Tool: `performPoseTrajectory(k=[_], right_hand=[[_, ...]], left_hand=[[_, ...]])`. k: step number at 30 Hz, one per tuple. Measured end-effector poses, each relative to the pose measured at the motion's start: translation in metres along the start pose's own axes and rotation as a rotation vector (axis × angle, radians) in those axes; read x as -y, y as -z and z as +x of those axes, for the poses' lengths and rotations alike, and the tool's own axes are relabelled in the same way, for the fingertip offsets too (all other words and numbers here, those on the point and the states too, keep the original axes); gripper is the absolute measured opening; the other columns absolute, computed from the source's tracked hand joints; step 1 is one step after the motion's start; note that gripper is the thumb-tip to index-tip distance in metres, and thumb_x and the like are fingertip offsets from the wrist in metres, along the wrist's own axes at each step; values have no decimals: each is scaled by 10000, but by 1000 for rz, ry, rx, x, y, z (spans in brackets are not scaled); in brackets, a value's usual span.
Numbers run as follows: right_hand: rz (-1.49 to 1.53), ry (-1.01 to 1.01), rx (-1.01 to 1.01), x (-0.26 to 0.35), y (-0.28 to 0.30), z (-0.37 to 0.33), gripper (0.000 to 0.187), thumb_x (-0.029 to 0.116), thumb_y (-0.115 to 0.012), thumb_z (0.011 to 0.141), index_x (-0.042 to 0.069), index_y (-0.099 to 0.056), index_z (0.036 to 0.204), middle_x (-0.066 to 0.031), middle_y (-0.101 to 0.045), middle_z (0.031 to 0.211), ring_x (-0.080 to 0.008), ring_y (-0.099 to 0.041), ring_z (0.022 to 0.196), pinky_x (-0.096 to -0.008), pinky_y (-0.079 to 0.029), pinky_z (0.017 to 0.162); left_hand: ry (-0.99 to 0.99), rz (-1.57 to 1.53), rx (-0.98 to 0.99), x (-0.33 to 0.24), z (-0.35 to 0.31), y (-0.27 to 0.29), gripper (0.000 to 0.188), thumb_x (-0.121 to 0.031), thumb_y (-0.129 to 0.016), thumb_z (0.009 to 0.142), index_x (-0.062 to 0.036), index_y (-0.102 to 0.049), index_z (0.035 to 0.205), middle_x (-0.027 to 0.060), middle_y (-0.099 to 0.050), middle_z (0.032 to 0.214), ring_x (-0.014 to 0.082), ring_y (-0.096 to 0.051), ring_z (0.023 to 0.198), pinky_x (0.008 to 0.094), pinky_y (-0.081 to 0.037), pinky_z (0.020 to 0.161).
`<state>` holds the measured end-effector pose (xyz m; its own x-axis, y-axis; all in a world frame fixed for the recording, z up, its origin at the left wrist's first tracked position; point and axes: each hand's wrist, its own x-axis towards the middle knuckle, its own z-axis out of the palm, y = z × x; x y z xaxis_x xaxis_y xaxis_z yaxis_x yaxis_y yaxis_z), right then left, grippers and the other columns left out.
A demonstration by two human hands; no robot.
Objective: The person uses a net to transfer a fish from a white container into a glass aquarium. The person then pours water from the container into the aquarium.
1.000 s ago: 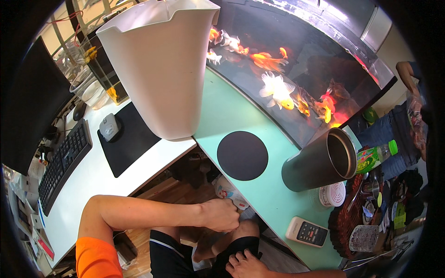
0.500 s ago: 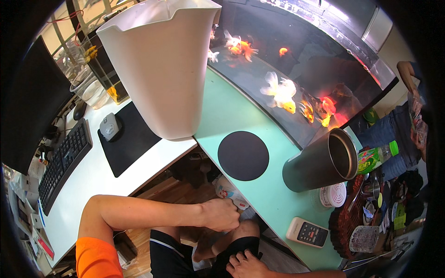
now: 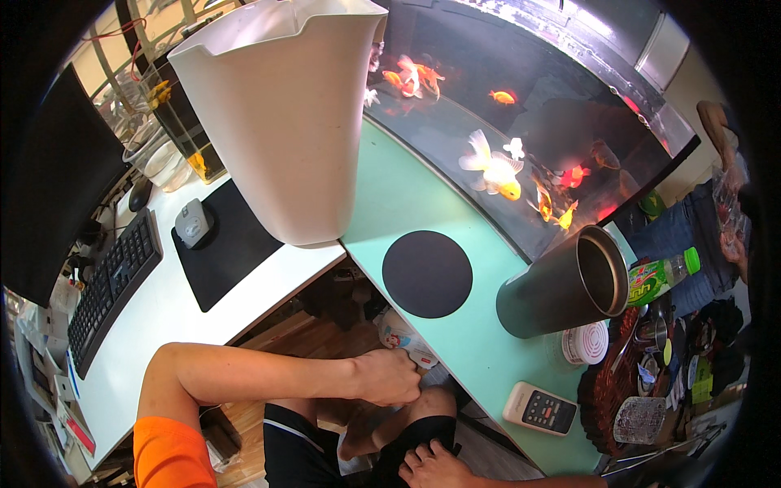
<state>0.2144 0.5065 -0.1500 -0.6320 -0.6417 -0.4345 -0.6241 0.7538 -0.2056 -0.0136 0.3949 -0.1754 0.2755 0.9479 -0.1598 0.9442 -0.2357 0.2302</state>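
Note:
My left hand [image 3: 387,377] rests over my bare knee, curled into a fist, and nothing shows in it. Lower down, my right hand [image 3: 438,467] lies on my thigh over the black shorts [image 3: 399,457], fingers loosely apart and holding nothing. A tall off-white plastic bin [image 3: 281,122] stands upright across the join of the white desk [image 3: 187,325] and the pale green table [image 3: 455,358]. On the green top lie a flat black disc [image 3: 427,273] and a white remote control [image 3: 540,408]; a dark, open-topped cylindrical container [image 3: 545,289] stands between them and the tank.
Behind the green table is a lit fish tank [image 3: 455,122] with several goldfish. A keyboard [image 3: 114,285], a grey mouse [image 3: 193,224] and a black mouse pad [image 3: 228,252] occupy the white desk. At right are a green-capped bottle [image 3: 655,278], a brown tray [image 3: 598,403] and another person [image 3: 691,236].
Inside the tank the goldfish have shifted and turned. Both my hands and the things on the desks stay in place.

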Motion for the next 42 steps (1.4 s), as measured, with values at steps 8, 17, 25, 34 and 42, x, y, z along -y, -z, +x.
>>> performPoseTrajectory(k=[8, 17, 25, 34, 42], right_hand=[[21, 17, 11, 0, -4, -1, 264, 180, -505, 902, 58, -674, 1065, -124, -630, 1040, -278, -563, 1018, -462, -390, 907], [23, 23, 27, 0, -6, -1, 261, 182, -503, 904, 59, -677, 1055, -119, -639, 1044, -274, -570, 1028, -462, -392, 905], [44, 13, 1, 0, -6, -1, 254, 181, -505, 901, 66, -685, 1037, -118, -648, 1025, -271, -578, 1023, -459, -394, 901], [53, 13, -21, 1, -9, -3, 248, 186, -507, 902, 69, -691, 1021, -114, -649, 1010, -269, -581, 1012, -454, -397, 889], [78, 11, -9, 2, -10, -2, 243, 187, -510, 901, 70, -695, 1007, -118, -652, 1015, -271, -585, 1015, -456, -399, 885]], left_hand=[[11, 18, 67, 0, 0, 2, 189, -184, -649, 829, -30, -725, 751, 151, -711, 749, 329, -724, 783, 416, -585, 669], [31, -5, 87, 0, -2, 7, 194, -189, -652, 832, -33, -722, 741, 140, -715, 750, 334, -723, 776, 422, -583, 662], [246, 16, 375, -1, -8, -2, 291, -319, -652, 899, -97, -696, 1082, 99, -705, 1076, 295, -668, 1069, 415, -530, 870], [291, -10, 396, 0, -7, -8, 353, -370, -619, 929, -103, -692, 1149, 110, -695, 1150, 311, -650, 1120, 441, -515, 919], [279, 4, 324, 1, -10, -16, 339, -353, -620, 921, -91, -709, 1117, 110, -711, 1119, 309, -671, 1081, 446, -519, 917]])
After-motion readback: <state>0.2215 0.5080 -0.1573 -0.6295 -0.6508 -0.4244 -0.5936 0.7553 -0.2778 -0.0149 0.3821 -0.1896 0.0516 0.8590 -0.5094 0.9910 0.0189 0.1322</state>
